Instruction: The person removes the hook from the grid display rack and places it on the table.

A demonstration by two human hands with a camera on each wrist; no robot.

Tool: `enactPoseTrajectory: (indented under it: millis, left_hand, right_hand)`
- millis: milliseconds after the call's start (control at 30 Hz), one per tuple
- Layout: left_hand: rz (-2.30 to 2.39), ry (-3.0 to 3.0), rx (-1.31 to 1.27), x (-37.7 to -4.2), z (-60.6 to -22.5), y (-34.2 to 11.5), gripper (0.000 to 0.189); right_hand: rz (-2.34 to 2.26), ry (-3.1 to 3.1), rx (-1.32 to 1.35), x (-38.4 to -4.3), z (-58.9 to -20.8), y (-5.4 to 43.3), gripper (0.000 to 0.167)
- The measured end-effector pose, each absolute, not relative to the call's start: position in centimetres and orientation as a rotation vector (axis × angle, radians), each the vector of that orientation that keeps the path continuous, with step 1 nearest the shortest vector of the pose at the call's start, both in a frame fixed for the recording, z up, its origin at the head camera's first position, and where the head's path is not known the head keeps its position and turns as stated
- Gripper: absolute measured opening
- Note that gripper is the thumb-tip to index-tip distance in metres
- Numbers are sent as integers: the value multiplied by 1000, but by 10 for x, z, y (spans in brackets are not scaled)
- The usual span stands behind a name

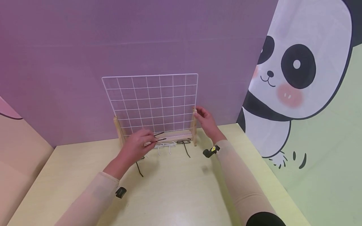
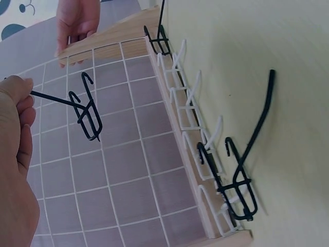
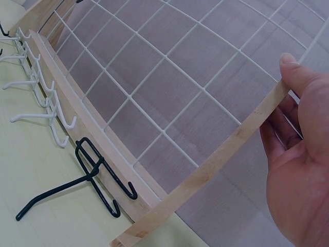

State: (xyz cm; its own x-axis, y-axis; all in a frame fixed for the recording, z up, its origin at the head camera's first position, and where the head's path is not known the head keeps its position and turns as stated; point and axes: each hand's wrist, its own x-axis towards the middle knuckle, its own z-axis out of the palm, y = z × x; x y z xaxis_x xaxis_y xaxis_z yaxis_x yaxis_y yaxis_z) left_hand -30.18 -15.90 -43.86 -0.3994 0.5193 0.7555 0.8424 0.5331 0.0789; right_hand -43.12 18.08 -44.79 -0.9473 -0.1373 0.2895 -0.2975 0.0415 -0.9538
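My left hand (image 1: 137,146) pinches the prong of a black wire hook (image 2: 56,99) between thumb and fingers. The hook's two bent ends hang in front of the white wire grid (image 1: 150,75), apart from my palm. My right hand (image 1: 207,122) holds the top of the stand's right wooden upright (image 3: 205,167), thumb at the grid's edge. The grid stands upright in this wooden stand. Along its bottom bar lie several white hooks (image 1: 169,145), with a black hook (image 3: 92,175) at the right end and another black hook (image 2: 245,154) at the left.
Everything stands on a pale wooden table (image 1: 175,194), close to its back edge. A purple wall (image 1: 85,62) rises just behind the grid. To the right is a wall with a painted panda (image 1: 311,103).
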Motion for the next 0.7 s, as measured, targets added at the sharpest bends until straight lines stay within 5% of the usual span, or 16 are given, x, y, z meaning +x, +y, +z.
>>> enactPoseTrajectory:
  millis: [700]
  left_hand:
    - [-624,-2136,-1090,-294,-475,-166,23]
  right_hand:
    - [2050,-2148,454,-432,-448,179,38]
